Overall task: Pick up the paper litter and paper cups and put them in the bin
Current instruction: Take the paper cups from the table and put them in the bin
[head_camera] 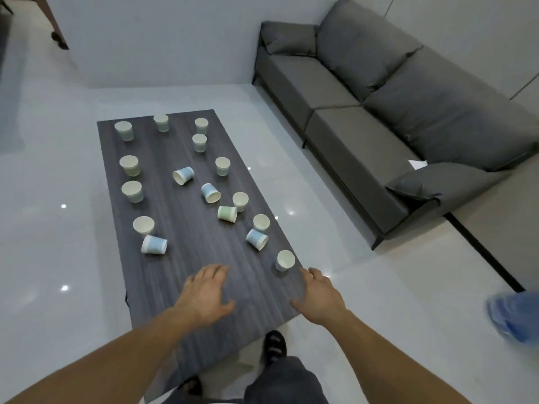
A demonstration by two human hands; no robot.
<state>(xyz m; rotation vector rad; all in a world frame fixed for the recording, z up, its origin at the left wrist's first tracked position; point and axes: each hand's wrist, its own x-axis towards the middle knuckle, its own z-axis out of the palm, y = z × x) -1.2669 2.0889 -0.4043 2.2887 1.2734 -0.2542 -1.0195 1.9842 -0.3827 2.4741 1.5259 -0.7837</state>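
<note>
Both hands are hovering, fingers spread and holding nothing, over the dark wood-grain table's (186,275) near edge: left hand (205,295), right hand (319,297) beside the upright pale paper cup (285,260) at the near right corner.

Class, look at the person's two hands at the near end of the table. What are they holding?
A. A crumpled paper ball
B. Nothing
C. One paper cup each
B: the left hand and right hand are open and empty above the table, and the nearest cup stands untouched.
</note>
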